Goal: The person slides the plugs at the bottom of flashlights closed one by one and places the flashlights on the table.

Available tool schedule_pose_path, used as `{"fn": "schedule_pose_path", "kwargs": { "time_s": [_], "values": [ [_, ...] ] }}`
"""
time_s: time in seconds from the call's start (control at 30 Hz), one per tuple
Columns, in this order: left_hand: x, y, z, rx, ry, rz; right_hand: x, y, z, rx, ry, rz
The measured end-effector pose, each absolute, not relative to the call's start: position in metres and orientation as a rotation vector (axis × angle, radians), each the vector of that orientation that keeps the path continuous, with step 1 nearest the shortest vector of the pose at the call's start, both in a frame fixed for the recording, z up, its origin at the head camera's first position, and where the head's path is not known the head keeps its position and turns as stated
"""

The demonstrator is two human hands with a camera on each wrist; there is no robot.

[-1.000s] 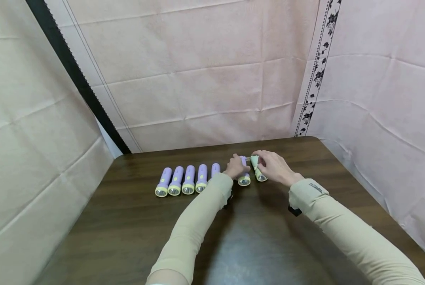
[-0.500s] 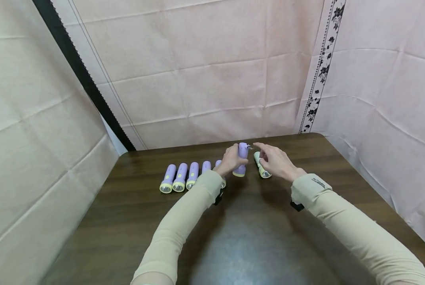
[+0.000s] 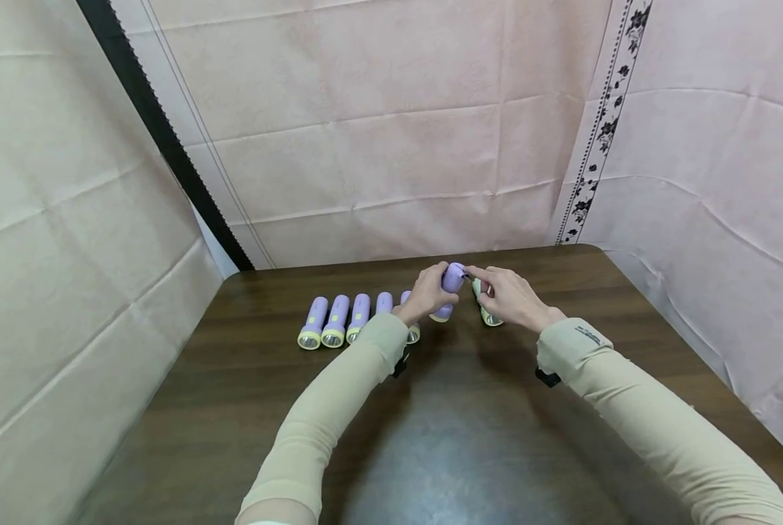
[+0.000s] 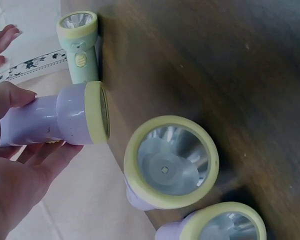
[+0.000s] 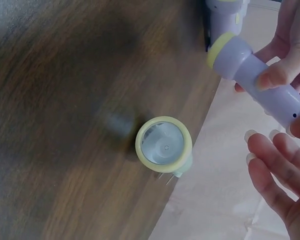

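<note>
My left hand (image 3: 424, 295) grips a purple flashlight (image 4: 37, 120) with a pale yellow rim round its lens and holds it raised above the table, tail end up. Against that tail end lies a fingertip of my right hand (image 3: 515, 299), its other fingers loosely bent and holding nothing. Below the right hand a mint-green flashlight (image 5: 162, 145) with a yellow rim lies on the table, two thin metal prongs (image 5: 165, 178) sticking out beside it. To the left, several purple flashlights (image 3: 315, 321) lie in a row, lenses towards me, partly hidden behind my left hand and sleeve.
The dark wooden table (image 3: 470, 437) has rounded far corners. Pale fabric (image 3: 378, 146) hangs behind it and at both sides, with a black strip (image 3: 168, 146) at the left and a floral band (image 3: 604, 131) at the right.
My left hand has lifted the purple flashlight off the table and tilted its tail rightward. The metal prongs that showed at its tail are out of sight, and my right fingertip has reached it.
</note>
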State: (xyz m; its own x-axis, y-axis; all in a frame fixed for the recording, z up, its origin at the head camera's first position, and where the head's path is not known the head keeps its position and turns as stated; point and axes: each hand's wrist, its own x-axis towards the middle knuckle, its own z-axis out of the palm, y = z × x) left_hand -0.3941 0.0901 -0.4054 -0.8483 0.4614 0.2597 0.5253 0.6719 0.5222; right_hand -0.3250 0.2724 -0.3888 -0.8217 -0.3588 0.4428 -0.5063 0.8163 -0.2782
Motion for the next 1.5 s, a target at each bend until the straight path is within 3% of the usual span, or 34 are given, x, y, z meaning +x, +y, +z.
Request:
{"fn": "schedule_pose_path", "kwargs": {
  "time_s": [0.73,1.5],
  "values": [
    [-0.388,0.089,-0.399,-0.981,-2.742,-0.956,-0.327,0.271,-0.38,0.672,-2.669,0.502],
    [-0.4,0.093,-0.421,-0.498,-2.97,-0.184,-0.324,0.274,-0.384,0.574,-2.841,0.523]
  ]
}}
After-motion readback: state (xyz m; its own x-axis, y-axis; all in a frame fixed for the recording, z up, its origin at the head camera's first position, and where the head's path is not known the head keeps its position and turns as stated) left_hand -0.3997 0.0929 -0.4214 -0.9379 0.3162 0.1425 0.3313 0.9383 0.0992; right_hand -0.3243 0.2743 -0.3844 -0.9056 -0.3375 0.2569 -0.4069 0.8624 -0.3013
